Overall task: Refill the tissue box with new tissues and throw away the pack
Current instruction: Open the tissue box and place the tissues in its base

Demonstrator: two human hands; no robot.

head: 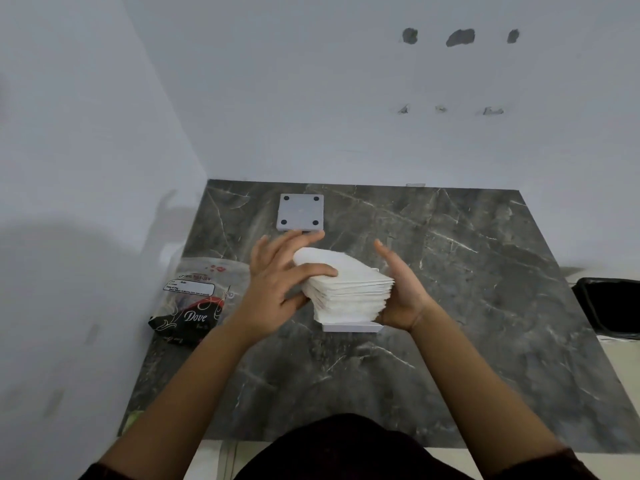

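Observation:
A thick stack of white tissues [349, 289] sits in the middle of the dark marble table [485, 306], resting on a flat white tray-like piece of the box [353, 328]. My left hand [277, 282] presses against the stack's left side, thumb on top of it. My right hand [403, 289] is cupped against the stack's right side. Behind the hands lies a square grey box part [300, 212], underside up, with black feet at its corners. The opened plastic pack [194, 299], black and clear with "Dove" printed on it, lies at the table's left edge.
A black bin [613, 308] stands on the floor past the table's right edge. White walls close in on the left and behind the table.

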